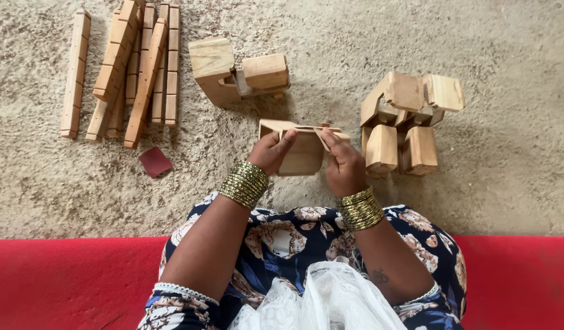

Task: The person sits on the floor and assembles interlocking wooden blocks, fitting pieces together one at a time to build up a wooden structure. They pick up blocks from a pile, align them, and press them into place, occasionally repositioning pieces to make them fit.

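Head view: left hand (271, 151) and right hand (343, 165) both pinch the wooden piece (301, 150) at its sides, holding it off the floor (508, 171). Block pile (407, 122) sits at 3 o'clock, within reach.

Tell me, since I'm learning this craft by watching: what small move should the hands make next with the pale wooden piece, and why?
Probably keep the grip of the left hand steady while the right hand works the top edge of the pale, flat wooden piece: both hands hold it above the sandy ground, and the right fingertips pinch something small there, too small to identify.
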